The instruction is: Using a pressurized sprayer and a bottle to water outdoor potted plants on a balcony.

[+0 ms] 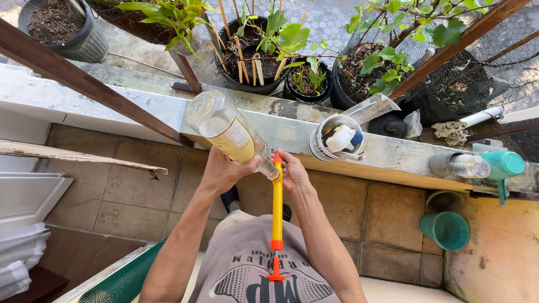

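My left hand grips a clear plastic bottle with a pale yellow label, held tilted with its base up and away from me. Its neck points down to the right, where my right hand pinches the top of a long yellow and orange pump sprayer at the bottle's mouth. The sprayer's rod hangs down toward my chest and ends in an orange handle.
A concrete ledge runs across in front, bearing a white tub of odds and ends, a clear measuring cylinder and a teal sprayer bottle. Potted plants stand beyond. A teal bucket sits on the tiled floor.
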